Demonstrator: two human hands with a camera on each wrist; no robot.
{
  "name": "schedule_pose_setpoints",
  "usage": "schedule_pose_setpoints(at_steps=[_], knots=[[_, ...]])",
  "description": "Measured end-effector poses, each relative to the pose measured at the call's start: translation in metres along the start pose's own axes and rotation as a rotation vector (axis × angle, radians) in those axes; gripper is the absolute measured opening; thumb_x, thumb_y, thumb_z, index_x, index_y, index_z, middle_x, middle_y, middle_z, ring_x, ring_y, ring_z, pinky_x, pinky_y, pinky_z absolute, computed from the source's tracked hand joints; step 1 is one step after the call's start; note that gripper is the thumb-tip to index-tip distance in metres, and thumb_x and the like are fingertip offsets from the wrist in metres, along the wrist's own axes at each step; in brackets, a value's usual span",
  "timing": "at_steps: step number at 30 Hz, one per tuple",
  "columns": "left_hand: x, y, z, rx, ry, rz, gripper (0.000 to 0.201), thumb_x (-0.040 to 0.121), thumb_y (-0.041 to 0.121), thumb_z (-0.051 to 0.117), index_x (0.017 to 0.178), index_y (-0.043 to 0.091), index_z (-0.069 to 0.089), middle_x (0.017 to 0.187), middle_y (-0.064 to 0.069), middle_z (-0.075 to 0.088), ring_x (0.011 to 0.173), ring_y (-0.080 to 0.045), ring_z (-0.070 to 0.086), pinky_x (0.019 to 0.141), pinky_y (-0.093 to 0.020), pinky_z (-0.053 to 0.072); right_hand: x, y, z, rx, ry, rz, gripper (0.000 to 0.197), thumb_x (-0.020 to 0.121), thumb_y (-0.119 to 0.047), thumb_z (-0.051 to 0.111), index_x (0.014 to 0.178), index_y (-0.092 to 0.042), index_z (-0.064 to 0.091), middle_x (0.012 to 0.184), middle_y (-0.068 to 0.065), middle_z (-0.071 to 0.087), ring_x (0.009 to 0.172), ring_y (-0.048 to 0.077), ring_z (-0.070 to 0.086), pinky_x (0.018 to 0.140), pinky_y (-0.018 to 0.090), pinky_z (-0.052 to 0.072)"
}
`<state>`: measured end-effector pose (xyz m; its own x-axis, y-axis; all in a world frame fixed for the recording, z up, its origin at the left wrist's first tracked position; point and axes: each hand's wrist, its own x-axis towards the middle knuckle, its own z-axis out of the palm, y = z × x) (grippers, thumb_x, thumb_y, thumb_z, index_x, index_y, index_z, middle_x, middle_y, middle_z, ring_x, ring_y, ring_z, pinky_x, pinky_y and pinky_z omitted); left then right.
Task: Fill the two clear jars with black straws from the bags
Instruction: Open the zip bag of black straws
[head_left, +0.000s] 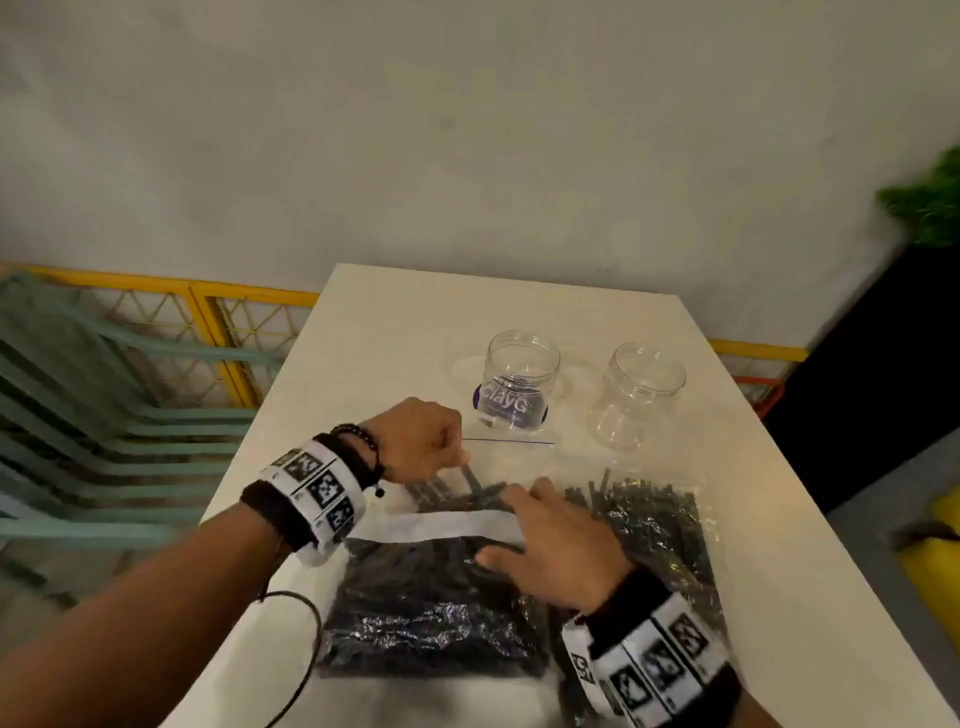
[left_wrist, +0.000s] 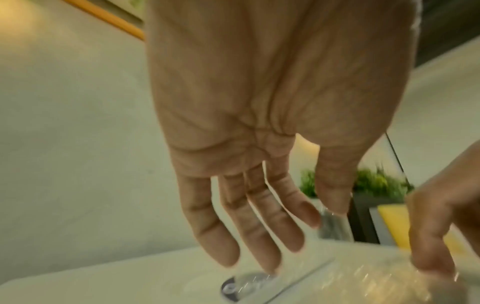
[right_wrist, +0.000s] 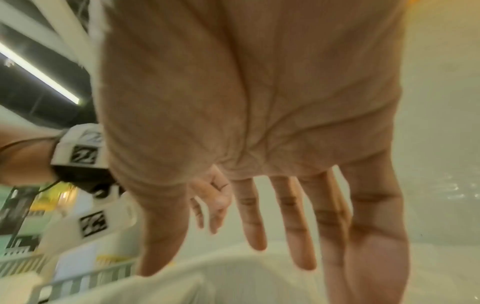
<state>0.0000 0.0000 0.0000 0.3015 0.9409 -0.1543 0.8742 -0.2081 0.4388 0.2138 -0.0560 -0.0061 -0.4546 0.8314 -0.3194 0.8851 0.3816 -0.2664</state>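
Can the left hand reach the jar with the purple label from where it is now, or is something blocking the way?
Probably yes. The left hand is just in front of the labelled jar, with only bare table between them. The right hand lies flat on the bag of straws, out of the way.

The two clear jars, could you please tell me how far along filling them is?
Done: nothing; the left jar and right jar stand empty. In hand: the left hand and right hand work at the near bag of straws. Left: filling both jars.
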Motion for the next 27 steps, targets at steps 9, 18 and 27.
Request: schedule_pose_setpoints(at_steps=[9,18,27], knots=[[0.066,-0.044,0.028,0.158,-0.241,-0.206,0.040,0.103,0.029,0.051,0.138,0.012,0.054,0.147,-0.013,0.053,0.131,-0.032,0.052,0.105,-0.035,0.043,0.040,-0.005,0.034,0.109,-0.088,0.090,0.087,0.085,-0.059,0.060,0.153,-0.028,0.017,0.158,0.010,0.022,0.138,0.035,0.037,0.110,0.046,0.038],[-0.017,0.003,-0.065,-0.271,0.039,-0.017,0.011,0.091,0.021,0.074,0.081,0.025,0.077,0.055,0.022,0.066,0.054,0.009,0.058,0.061,-0.011,0.043,0.023,-0.004,-0.007,0.475,0.288,-0.122,0.032,0.089,-0.044,0.063,0.107,-0.018,0.069,0.104,-0.002,0.068,0.090,0.005,0.062,0.077,0.011,0.045],[-0.118,0.100,-0.114,-0.416,0.442,0.006,0.006,0.087,0.022,0.077,0.090,0.027,0.077,0.062,-0.001,0.069,0.055,-0.014,0.069,0.047,-0.024,0.052,-0.032,-0.044,-0.098,1.011,0.274,-0.375,0.055,0.081,-0.060,0.054,0.088,-0.007,0.067,0.086,0.010,0.072,0.067,0.020,0.073,0.062,0.030,0.055]])
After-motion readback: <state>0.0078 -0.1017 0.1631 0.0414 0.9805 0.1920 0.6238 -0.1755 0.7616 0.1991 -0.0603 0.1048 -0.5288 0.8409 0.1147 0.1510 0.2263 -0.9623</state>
